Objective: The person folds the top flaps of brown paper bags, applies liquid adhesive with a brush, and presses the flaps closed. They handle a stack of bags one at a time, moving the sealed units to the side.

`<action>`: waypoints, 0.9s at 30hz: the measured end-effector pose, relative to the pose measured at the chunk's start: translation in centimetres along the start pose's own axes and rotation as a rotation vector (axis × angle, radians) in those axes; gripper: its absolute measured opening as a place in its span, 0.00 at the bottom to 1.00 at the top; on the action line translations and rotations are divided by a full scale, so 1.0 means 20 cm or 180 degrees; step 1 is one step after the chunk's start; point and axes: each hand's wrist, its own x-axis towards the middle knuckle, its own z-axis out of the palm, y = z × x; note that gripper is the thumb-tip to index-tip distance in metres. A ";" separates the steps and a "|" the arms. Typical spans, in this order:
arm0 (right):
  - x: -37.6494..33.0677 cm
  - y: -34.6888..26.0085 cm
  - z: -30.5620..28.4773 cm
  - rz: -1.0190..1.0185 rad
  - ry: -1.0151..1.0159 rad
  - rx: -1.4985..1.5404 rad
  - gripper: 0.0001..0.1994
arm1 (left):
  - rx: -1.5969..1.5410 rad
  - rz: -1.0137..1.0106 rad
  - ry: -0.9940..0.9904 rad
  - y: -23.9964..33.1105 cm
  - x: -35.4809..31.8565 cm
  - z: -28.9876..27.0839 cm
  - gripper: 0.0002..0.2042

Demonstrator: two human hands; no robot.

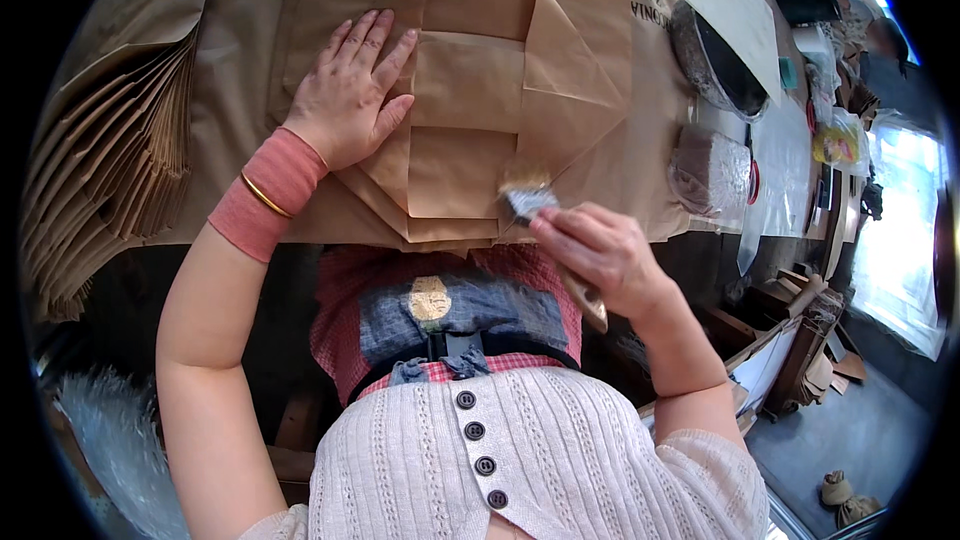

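Observation:
A brown paper bag (468, 80) lies on the table with its end folded open into a flat, many-sided shape. My left hand (352, 90) rests flat on the left side of that folded end, fingers spread. In my right hand (600, 250) is a paint brush (575, 285) with a wooden handle, gripped near its metal band. Its pale bristles touch, or nearly touch, the paper at the lower right of the fold, by the table's near edge. The bristle tips are slightly blurred.
A fanned stack of brown paper (125, 140) hangs over the table's left edge. To the right are a dark-filled basin (720, 65) partly covered by a white board (735, 0), a plastic-wrapped block (712, 168) and scissors (752, 185). Crates and wood pieces (765, 310) stand below right.

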 end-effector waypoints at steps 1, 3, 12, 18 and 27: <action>-0.02 -0.02 0.04 -0.0057 0.0065 0.0072 0.16 | 0.0050 -0.0005 -0.0029 0.00 0.00 0.00 0.32; -0.02 -0.06 0.10 -0.0112 0.0189 0.0184 0.15 | 0.0152 -0.0024 -0.0091 0.01 0.01 0.00 0.33; 0.46 -0.11 0.27 0.2163 0.1898 0.4027 0.08 | -0.1927 0.0211 0.0579 -0.17 0.07 0.05 0.17; 0.39 -0.20 0.42 0.2791 0.1953 0.3140 0.06 | -0.1078 0.0321 0.0839 -0.13 0.03 0.08 0.16; 0.12 -0.18 0.28 0.2795 0.1737 0.2085 0.03 | -0.0751 0.0268 0.1088 -0.09 0.03 0.09 0.16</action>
